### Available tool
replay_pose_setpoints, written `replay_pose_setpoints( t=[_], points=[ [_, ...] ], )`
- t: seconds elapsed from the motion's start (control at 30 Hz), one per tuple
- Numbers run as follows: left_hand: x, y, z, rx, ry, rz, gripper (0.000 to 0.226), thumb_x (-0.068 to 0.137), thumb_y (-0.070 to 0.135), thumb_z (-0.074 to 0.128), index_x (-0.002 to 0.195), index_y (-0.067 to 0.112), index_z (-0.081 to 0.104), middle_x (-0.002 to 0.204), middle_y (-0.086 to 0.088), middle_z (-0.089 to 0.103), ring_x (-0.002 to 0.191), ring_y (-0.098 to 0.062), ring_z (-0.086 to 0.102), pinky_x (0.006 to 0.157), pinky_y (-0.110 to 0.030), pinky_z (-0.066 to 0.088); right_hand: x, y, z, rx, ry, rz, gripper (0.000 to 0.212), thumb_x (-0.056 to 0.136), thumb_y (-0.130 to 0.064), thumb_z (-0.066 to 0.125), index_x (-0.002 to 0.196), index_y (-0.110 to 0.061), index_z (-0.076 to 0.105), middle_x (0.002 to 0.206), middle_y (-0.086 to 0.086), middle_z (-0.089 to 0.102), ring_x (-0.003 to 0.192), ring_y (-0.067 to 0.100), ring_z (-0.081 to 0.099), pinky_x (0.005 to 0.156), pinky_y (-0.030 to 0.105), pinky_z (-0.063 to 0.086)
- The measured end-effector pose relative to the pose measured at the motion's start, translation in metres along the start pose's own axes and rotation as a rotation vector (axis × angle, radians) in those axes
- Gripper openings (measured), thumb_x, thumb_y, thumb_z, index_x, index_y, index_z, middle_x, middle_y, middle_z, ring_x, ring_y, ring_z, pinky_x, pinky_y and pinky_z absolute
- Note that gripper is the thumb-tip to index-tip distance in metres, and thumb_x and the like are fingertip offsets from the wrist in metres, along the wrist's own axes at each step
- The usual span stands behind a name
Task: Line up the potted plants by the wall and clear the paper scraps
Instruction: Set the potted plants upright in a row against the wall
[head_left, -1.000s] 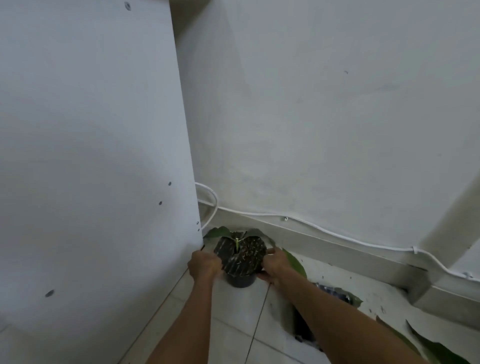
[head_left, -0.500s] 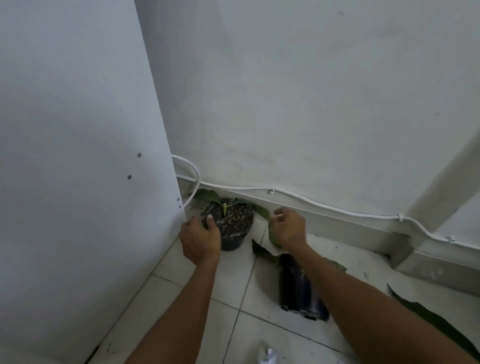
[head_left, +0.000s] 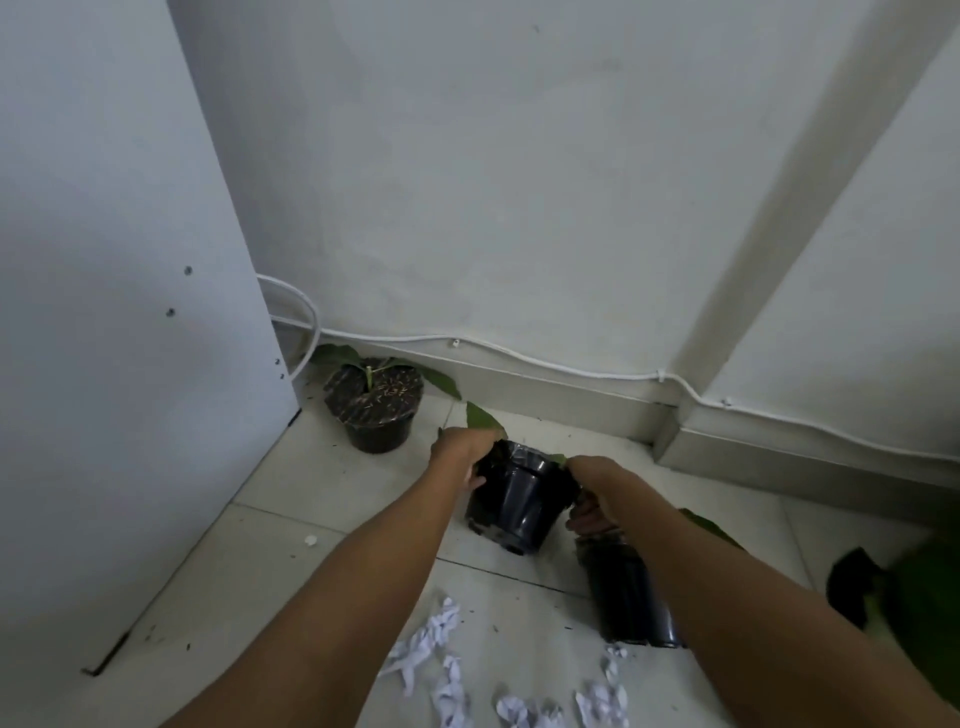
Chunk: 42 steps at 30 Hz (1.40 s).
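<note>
A small black potted plant (head_left: 375, 405) stands upright in the corner by the wall, with soil showing and green leaves spread behind it. A second black pot (head_left: 519, 501) is tilted towards the wall, just off the tiled floor. My left hand (head_left: 460, 457) grips its left rim and my right hand (head_left: 589, 499) grips its right side. A green leaf (head_left: 483, 415) sticks out past my left hand. A third black pot (head_left: 626, 597) lies on its side under my right forearm. Several crumpled white paper scraps (head_left: 431, 639) lie on the floor in front.
A white panel (head_left: 119, 338) closes off the left side. A white cable (head_left: 519, 358) runs along the skirting of the back wall. A wall pier (head_left: 810, 249) juts out at right. A dark object and large green leaf (head_left: 914, 597) sit at the right edge.
Both hands left the corner pot, which now stands alone by the wall. They moved right and took hold of the second pot. The view tipped down, showing the paper scraps.
</note>
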<state>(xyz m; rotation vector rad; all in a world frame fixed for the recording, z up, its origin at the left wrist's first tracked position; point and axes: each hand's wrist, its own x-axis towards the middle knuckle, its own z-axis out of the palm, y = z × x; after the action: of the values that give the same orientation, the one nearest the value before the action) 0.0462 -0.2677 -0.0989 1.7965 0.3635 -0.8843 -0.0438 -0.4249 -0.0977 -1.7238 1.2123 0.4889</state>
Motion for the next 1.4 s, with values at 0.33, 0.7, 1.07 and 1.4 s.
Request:
replay_pose_setpoints(
  t=[0.33, 0.7, 1.07, 1.4],
  points=[
    [-0.002, 0.004, -0.02, -0.045, -0.091, -0.031, 0.029, 0.093, 0.017, 0.06, 0.118, 0.006, 0.051, 0.118, -0.017, 0.054, 0.083, -0.022, 0.059, 0.069, -0.027, 0.058, -0.006, -0.011, 0.009, 0.078, 0.019, -0.115, 0.031, 0.092, -0.019, 0.052, 0.11, 0.005, 0.061, 0.105, 0.027, 0.07, 0.08, 0.036, 0.072, 0.06, 0.034, 0.06],
    [0.015, 0.007, -0.046, -0.133, -0.053, 0.139, 0.021, 0.085, -0.013, 0.06, 0.102, -0.001, 0.063, 0.105, -0.019, 0.069, 0.091, -0.027, 0.07, 0.062, -0.033, 0.061, 0.002, -0.028, 0.037, 0.389, 0.271, -0.23, 0.013, 0.088, -0.012, 0.064, 0.092, -0.001, 0.062, 0.088, 0.016, 0.064, 0.076, 0.036, 0.069, 0.063, 0.043, 0.065],
    [0.049, -0.003, -0.038, -0.348, 0.003, 0.196, 0.022, 0.091, -0.015, 0.054, 0.093, 0.005, 0.065, 0.115, -0.017, 0.067, 0.106, -0.029, 0.067, 0.084, -0.035, 0.06, 0.041, -0.036, 0.054, 0.448, 0.284, -0.31, 0.032, 0.089, -0.005, 0.06, 0.119, -0.005, 0.07, 0.106, 0.019, 0.07, 0.092, 0.038, 0.071, 0.083, 0.048, 0.062],
    [0.056, -0.011, -0.015, -0.345, 0.161, 0.214, 0.024, 0.098, 0.005, 0.054, 0.119, 0.003, 0.065, 0.12, -0.016, 0.066, 0.105, -0.027, 0.063, 0.096, -0.036, 0.052, 0.044, -0.045, 0.042, 0.25, 0.274, -0.348, 0.023, 0.092, -0.009, 0.056, 0.106, 0.005, 0.065, 0.103, 0.019, 0.066, 0.096, 0.038, 0.067, 0.087, 0.05, 0.06]
  ],
)
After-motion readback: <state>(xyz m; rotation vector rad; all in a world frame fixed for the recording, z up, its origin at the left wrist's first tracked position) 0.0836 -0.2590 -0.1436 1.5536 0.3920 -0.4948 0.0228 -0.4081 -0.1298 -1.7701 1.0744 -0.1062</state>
